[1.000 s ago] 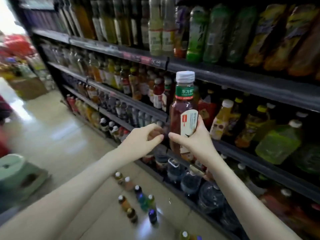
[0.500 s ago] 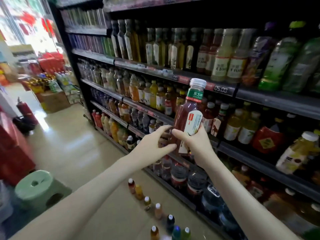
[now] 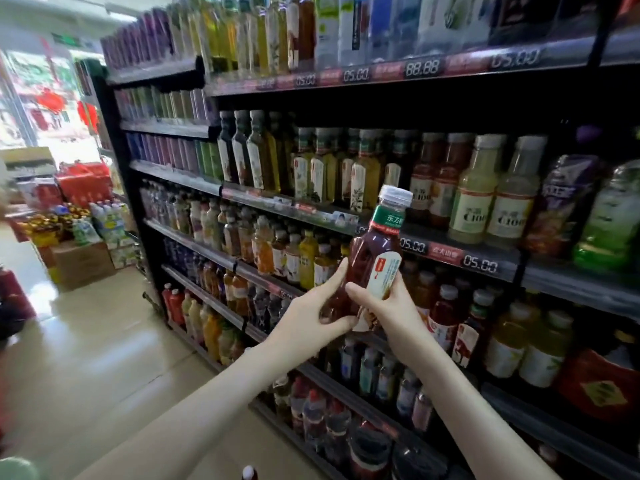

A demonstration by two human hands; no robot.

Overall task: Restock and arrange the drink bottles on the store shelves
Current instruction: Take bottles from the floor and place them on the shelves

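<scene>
The left hand [image 3: 308, 318] and right hand [image 3: 393, 315] grasp a bottle [image 3: 375, 249] before crowded shelves [image 3: 450, 253], not yet shelved; restocking appears unfinished.

Cardboard box [image 3: 81, 263] on glossy floor [image 3: 104, 358], red boxes [image 3: 83, 188], red window decorations [image 3: 52, 102]

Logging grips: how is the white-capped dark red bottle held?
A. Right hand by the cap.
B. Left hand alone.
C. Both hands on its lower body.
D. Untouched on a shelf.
C: the right hand wraps the bottle low down and the left hand holds its other side.
</scene>
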